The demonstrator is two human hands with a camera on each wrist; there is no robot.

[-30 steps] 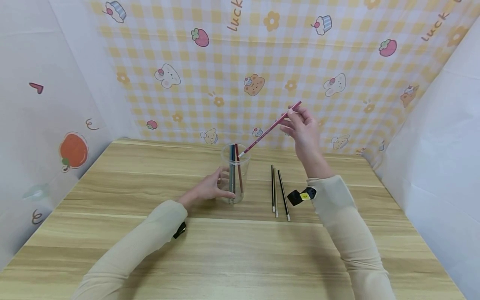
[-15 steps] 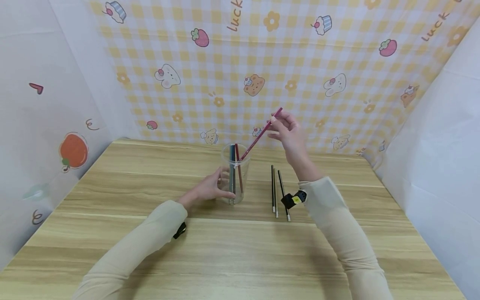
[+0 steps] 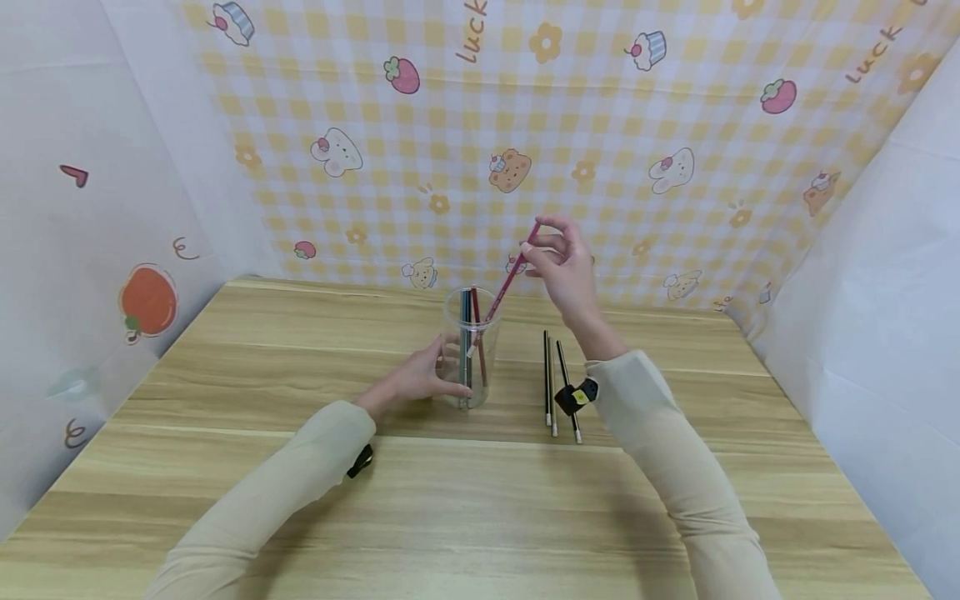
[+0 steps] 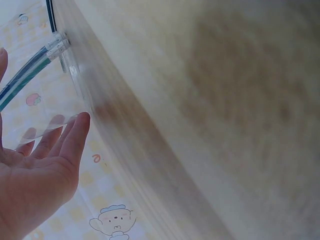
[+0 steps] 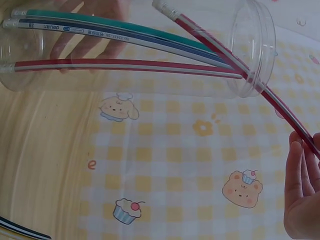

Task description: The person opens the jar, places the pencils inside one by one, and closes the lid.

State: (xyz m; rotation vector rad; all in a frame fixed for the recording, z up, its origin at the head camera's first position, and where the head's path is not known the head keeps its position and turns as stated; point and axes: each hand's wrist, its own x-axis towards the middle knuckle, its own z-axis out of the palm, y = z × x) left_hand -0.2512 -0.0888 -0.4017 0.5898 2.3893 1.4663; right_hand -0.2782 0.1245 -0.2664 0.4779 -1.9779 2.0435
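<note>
One slim pencil [image 3: 507,282], clear cup [image 5: 268,50]

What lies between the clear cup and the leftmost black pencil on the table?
Nothing: in the head view, only bare wood-grain tabletop separates the clear plastic cup from the leftmost black pencil.

Left hand [image 4: 40,185] at lower left, fingers against the wall of a clear cup [image 4: 60,102]; some tips show through. Blue pencil [image 4: 22,74] and green pencil [image 4: 29,81] lie side by side inside. Worktop [image 4: 155,145] slants across right, blurred. Checked cloth [image 4: 96,182] behind, cartoon animal [image 4: 115,221] printed low.
</note>
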